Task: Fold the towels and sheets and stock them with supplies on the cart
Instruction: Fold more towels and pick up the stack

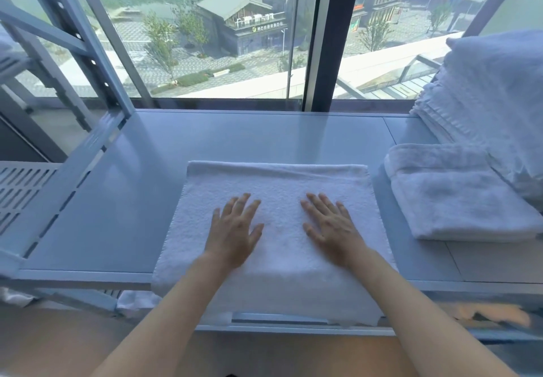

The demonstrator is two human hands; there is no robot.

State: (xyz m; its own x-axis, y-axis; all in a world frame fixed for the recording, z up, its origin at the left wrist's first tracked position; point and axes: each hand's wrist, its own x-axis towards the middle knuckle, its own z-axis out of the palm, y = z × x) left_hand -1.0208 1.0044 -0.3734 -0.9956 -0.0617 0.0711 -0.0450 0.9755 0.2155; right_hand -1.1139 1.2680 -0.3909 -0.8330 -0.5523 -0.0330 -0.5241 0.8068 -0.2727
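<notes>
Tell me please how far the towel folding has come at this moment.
Done: one folded white terry towel lies on the grey metal shelf at the right, beside a tall stack of folded white linen. In hand: the left hand and the right hand press flat on a white terry towel whose near edge hangs over the shelf front. Left: its remaining folds and stacking. No cart or supplies are visible.

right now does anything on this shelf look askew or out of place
Mostly tidy. The towel under the left hand and right hand hangs over the front edge of the shelf. The tall linen stack at far right leans, its layers stepping outward above the folded towel.
</notes>
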